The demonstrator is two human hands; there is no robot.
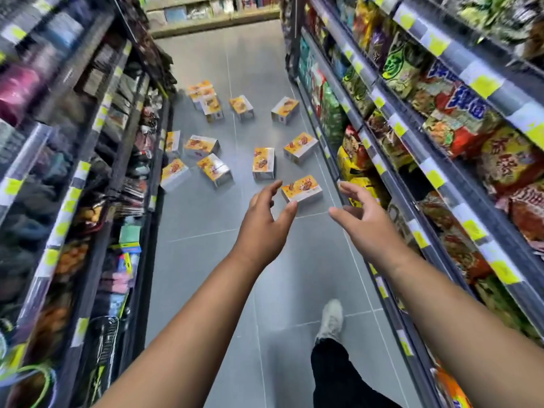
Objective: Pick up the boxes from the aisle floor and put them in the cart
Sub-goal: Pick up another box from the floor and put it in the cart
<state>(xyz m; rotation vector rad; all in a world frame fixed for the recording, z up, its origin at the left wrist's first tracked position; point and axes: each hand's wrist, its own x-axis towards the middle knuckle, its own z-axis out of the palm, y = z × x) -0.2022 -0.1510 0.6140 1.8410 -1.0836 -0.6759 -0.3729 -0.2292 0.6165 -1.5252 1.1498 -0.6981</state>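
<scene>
reached out with left hand (pixel 266 222) and right hand (pixel 363 222), fingers spread and curled, holding nothing. aimed at the nearest box (pixel 301 190), flat on the aisle floor (pixel 206 260), just ahead of both hands, other boxes scattered beyond. best taken by closing on its two short ends, lifted level. no cart in view.

Bright, even overhead light fills the aisle, and shadows under the boxes (pixel 263 163) at twelve o'clock are faint. The shelves (pixel 73 172) at nine o'clock smear with heavy motion blur. Wide-angle distortion bows both shelf rows outward toward the edges.
</scene>
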